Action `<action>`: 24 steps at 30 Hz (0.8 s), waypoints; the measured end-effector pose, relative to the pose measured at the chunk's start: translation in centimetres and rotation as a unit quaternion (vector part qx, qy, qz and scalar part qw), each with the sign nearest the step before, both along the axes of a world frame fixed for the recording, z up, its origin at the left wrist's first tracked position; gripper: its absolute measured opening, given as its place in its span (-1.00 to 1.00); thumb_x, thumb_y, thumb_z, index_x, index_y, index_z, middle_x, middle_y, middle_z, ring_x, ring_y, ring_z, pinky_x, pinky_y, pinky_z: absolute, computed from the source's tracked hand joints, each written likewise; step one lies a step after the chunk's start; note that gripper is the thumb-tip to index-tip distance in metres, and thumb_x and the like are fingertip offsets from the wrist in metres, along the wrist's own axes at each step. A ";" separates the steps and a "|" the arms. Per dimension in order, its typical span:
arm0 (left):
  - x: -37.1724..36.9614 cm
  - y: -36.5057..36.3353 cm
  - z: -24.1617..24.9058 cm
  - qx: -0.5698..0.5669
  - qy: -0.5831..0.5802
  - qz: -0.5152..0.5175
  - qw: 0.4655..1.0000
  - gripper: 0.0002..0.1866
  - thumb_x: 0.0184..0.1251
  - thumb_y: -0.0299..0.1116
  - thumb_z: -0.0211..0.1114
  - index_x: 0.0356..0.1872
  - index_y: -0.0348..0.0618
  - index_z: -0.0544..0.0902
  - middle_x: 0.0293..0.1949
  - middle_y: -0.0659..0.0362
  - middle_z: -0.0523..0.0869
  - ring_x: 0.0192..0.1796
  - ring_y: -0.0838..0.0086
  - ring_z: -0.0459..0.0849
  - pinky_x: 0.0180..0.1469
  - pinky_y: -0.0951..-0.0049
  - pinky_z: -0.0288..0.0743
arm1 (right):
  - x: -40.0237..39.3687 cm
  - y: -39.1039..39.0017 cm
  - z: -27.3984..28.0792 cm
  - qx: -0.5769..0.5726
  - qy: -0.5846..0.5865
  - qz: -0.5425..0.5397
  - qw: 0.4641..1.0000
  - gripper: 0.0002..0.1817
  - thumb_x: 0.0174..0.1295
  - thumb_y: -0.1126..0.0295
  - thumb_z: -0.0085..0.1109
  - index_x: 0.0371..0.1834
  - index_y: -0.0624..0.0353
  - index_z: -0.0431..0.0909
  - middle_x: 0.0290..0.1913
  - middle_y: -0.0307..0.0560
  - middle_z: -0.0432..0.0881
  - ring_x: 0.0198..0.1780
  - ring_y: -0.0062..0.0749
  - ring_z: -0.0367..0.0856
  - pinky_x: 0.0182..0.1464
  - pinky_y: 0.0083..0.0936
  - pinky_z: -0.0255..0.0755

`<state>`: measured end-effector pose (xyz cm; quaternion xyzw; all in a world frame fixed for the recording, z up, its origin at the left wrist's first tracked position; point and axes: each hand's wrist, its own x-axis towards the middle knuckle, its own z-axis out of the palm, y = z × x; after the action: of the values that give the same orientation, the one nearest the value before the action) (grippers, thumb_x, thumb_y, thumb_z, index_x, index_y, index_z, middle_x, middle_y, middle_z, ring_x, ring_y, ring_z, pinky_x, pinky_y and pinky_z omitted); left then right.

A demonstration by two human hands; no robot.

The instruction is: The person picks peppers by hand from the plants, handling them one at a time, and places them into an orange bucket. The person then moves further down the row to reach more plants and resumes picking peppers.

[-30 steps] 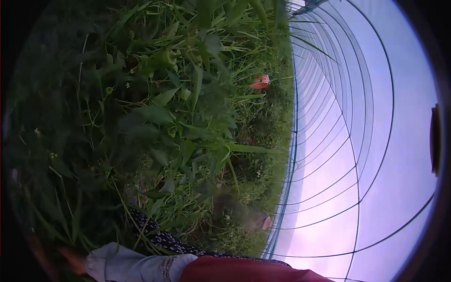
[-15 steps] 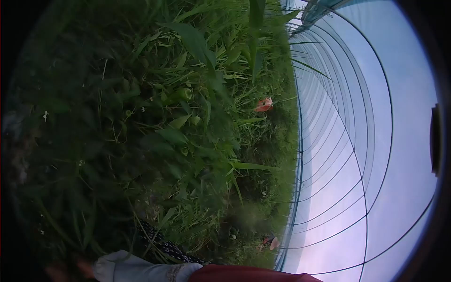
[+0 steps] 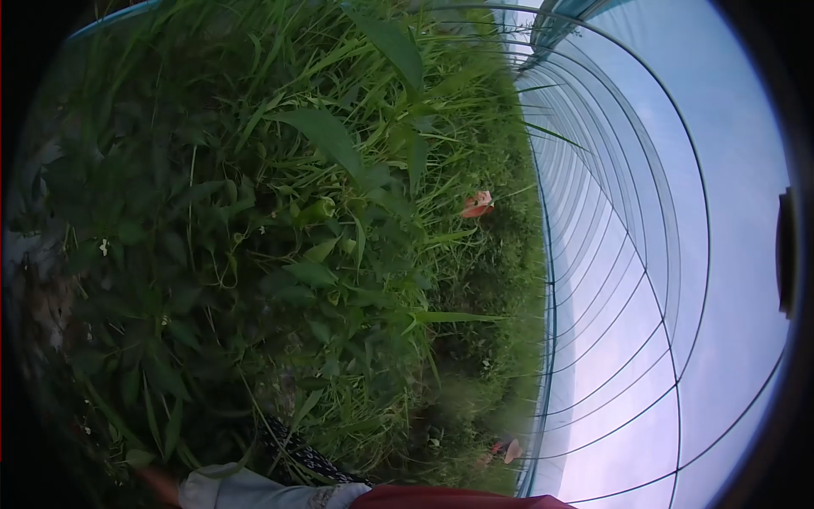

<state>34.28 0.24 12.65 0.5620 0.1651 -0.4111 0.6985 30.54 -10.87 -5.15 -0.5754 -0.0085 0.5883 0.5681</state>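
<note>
The view lies on its side, with the sky to the right. My right hand reaches in at the bottom left, low among the dark green leaves, and is blurred. Leaves and the frame's dark edge hide its fingers, so whatever it touches does not show. A pale blue-grey sleeve cover and a maroon sleeve run along that arm. Leafy plants with small white flowers surround the hand. A pale green, pepper-like shape hangs among the foliage. My left hand is out of view.
Tall grass grows thickly between the plants. Black cloth with white marks lies beside my arm. A person's pinkish hat shows farther off, and an orange-pink object sits amid greenery. Hoops carry the tunnel's plastic cover.
The view has shifted slightly, bringing more pale ground in at the left edge. My right hand and sleeve sit a little farther right in the picture.
</note>
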 end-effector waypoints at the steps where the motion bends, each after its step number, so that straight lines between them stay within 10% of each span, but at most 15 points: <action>1: -0.1 0.9 0.7 0.018 -0.031 0.026 0.999 -0.78 0.31 -0.37 0.11 -0.13 -0.28 0.52 -0.37 0.26 0.57 -0.43 0.55 0.41 -0.30 0.48 0.35 | -0.1 -0.1 0.1 -0.001 -0.007 0.002 1.000 -0.68 -0.01 0.37 0.11 -0.15 0.23 0.51 -0.27 0.17 0.55 -0.22 0.07 0.52 -0.18 -0.18 0.38; 4: -0.2 4.8 0.0 -0.016 0.052 0.084 0.995 -0.67 0.37 -0.27 0.07 0.04 -0.25 0.44 -0.18 0.17 0.56 -0.24 0.48 0.50 -0.11 0.44 0.38 | -0.3 -0.2 0.3 -0.007 -0.019 0.005 1.000 -0.69 -0.02 0.39 0.10 -0.17 0.24 0.52 -0.29 0.19 0.55 -0.23 0.09 0.53 -0.19 -0.17 0.38; 10: 0.0 13.2 -11.6 0.333 -0.073 0.167 0.925 -0.50 0.41 -0.20 0.06 0.30 -0.18 0.32 0.10 0.07 0.51 0.08 0.40 0.49 0.12 0.40 0.33 | -0.1 -0.8 0.6 -0.017 -0.077 0.031 0.996 -0.71 -0.03 0.42 0.09 -0.20 0.26 0.54 -0.33 0.21 0.56 -0.26 0.12 0.53 -0.22 -0.14 0.39; 14: 4.3 12.3 -15.8 0.276 -0.053 0.239 0.930 -0.80 0.10 -0.44 0.05 -0.26 -0.25 0.54 -0.46 0.26 0.53 -0.48 0.61 0.46 -0.44 0.54 0.35 | -0.4 -1.9 3.6 -0.045 -0.222 0.131 0.965 -0.72 -0.04 0.44 0.09 -0.23 0.27 0.55 -0.36 0.23 0.56 -0.28 0.14 0.54 -0.23 -0.13 0.39; 15: 6.6 11.3 -12.4 0.288 0.000 0.156 0.945 -0.74 0.23 -0.38 0.05 -0.13 -0.27 0.55 -0.29 0.13 0.64 -0.24 0.52 0.61 -0.21 0.49 0.49 | 0.0 -2.7 4.5 -0.067 -0.255 0.163 0.951 -0.73 -0.04 0.44 0.08 -0.23 0.28 0.55 -0.36 0.23 0.56 -0.28 0.15 0.54 -0.24 -0.13 0.39; 16: 6.3 10.5 -13.1 0.336 -0.061 0.236 0.910 -0.85 0.12 -0.41 0.09 -0.34 -0.25 0.54 -0.52 0.28 0.56 -0.46 0.64 0.49 -0.42 0.56 0.36 | 0.6 -3.2 5.1 -0.077 -0.276 0.182 0.941 -0.73 -0.05 0.45 0.08 -0.24 0.28 0.55 -0.37 0.24 0.56 -0.29 0.15 0.54 -0.24 -0.12 0.40; 24: 4.4 13.7 -16.3 0.370 0.036 0.248 0.895 -0.82 0.06 -0.43 0.19 -0.34 -0.30 0.63 -0.52 0.21 0.61 -0.55 0.57 0.49 -0.50 0.53 0.38 | 0.1 -4.0 4.4 -0.109 -0.334 0.260 0.899 -0.58 -0.11 0.42 0.21 -0.08 0.18 0.47 -0.13 0.13 0.52 -0.11 0.06 0.51 -0.10 -0.16 0.43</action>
<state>38.71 13.90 -3.65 0.7059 0.4639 -0.1537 0.5128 30.66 -14.91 -0.73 -0.7739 -0.2828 0.4852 0.2926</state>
